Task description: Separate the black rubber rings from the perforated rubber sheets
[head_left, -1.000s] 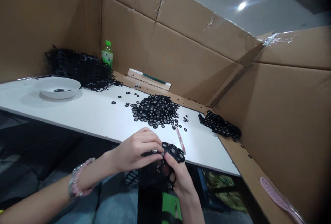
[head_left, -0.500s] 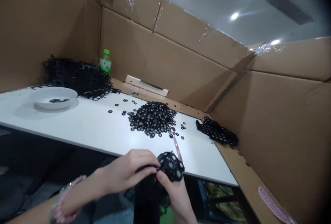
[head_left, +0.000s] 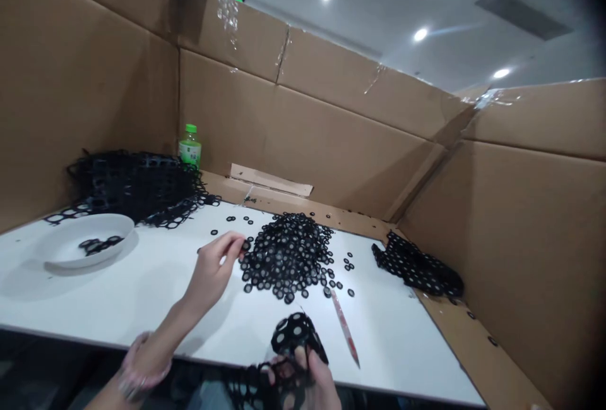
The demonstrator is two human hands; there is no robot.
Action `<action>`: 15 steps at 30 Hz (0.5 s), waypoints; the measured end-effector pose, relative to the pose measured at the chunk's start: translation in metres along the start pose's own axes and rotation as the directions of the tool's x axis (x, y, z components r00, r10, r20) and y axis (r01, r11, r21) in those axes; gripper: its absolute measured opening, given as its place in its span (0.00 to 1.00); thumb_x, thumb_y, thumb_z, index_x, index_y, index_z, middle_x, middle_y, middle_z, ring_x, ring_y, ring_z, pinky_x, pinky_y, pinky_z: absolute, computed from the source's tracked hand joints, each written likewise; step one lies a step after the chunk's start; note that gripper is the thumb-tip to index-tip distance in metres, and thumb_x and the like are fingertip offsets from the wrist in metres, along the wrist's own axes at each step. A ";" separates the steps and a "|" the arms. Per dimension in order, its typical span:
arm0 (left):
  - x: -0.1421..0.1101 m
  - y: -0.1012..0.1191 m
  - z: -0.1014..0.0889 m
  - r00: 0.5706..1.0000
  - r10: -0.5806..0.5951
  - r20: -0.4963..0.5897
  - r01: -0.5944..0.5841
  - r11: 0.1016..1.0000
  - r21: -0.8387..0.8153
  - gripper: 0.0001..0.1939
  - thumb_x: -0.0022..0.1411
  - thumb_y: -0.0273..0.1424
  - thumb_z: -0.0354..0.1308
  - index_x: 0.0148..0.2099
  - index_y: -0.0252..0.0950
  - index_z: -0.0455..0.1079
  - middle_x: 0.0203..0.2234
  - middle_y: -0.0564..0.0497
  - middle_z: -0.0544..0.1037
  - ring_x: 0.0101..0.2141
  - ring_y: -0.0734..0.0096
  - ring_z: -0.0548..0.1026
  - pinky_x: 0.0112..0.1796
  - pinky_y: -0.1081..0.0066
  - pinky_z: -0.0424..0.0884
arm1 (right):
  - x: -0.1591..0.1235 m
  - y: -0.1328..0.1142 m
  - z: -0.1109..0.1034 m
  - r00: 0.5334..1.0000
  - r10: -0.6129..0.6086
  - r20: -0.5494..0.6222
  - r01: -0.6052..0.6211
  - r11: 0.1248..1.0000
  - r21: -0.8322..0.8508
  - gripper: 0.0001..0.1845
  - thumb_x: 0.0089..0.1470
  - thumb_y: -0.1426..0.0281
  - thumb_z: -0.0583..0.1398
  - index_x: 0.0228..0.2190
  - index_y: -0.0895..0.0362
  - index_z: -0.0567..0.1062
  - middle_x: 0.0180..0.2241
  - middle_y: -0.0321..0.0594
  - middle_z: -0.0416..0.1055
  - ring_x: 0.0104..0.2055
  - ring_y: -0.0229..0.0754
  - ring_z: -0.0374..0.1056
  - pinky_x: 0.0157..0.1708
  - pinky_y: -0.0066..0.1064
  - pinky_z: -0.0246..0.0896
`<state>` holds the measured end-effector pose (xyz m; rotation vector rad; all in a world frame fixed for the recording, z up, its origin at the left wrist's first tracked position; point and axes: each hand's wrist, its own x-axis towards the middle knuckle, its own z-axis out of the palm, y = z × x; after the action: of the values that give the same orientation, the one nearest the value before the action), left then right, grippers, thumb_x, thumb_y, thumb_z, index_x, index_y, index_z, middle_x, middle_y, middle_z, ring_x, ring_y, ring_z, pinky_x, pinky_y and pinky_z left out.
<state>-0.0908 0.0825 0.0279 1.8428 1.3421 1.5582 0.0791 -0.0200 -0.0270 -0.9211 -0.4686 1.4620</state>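
Note:
My left hand, with a pink bracelet at its wrist, reaches over the table to the left edge of a pile of small black rings with pale centres. Its thumb and forefinger are pinched on one small black ring. At the table's front edge my right hand grips a bent black sheet with pale round dots. Black netting with open holes hangs below that sheet, blurred. Right of the sheet lies a thin pointed strip with red marks.
A white bowl holding a few black pieces stands on the left, before a heap of black netting. Behind is a green-capped bottle. A folded dotted black sheet lies at right. Cardboard walls enclose the white table.
My left hand has left the dotted sheet and moved forward to the ring pile. My right hand keeps the sheet, slightly lower and further left. The view has tilted up.

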 end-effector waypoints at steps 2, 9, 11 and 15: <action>0.019 -0.021 0.005 0.986 0.098 0.131 -0.112 0.988 0.106 0.09 0.64 0.31 0.44 0.35 0.35 0.64 0.28 0.51 0.70 0.31 0.69 0.68 0.35 0.73 0.63 | 0.004 0.001 0.016 1.000 -0.020 0.000 0.020 0.997 0.075 0.13 0.35 0.59 0.67 0.22 0.55 0.76 0.18 0.38 0.71 0.23 0.43 0.69 0.26 0.36 0.66; 0.029 -0.075 0.038 0.873 -0.006 0.487 -0.167 0.936 0.311 0.09 0.61 0.24 0.45 0.35 0.35 0.66 0.32 0.48 0.70 0.32 0.68 0.69 0.36 0.69 0.65 | 0.009 0.000 0.060 0.992 -0.119 -0.032 0.123 0.971 0.207 0.12 0.30 0.69 0.70 0.19 0.56 0.72 0.16 0.29 0.67 0.20 0.35 0.66 0.25 0.27 0.64; 0.026 -0.070 0.034 0.884 -0.001 0.467 -0.158 0.941 0.299 0.07 0.61 0.25 0.47 0.37 0.35 0.66 0.36 0.48 0.70 0.36 0.66 0.69 0.39 0.67 0.65 | 0.010 0.001 0.061 0.993 -0.105 -0.055 0.114 0.976 0.187 0.12 0.31 0.69 0.70 0.20 0.55 0.72 0.16 0.29 0.69 0.21 0.36 0.67 0.26 0.27 0.64; 0.009 -0.029 0.010 0.924 0.067 0.376 -0.106 0.991 0.084 0.05 0.62 0.29 0.49 0.34 0.35 0.65 0.31 0.50 0.70 0.34 0.69 0.68 0.37 0.70 0.65 | 0.009 0.009 0.060 0.991 -0.044 -0.130 0.058 0.993 0.107 0.22 0.31 0.68 0.70 0.33 0.55 0.74 0.23 0.36 0.75 0.30 0.45 0.73 0.29 0.32 0.67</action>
<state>-0.0939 0.1066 0.0072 2.1535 1.1943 1.1146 0.0278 0.0017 -0.0007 -0.9013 -0.3121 1.3597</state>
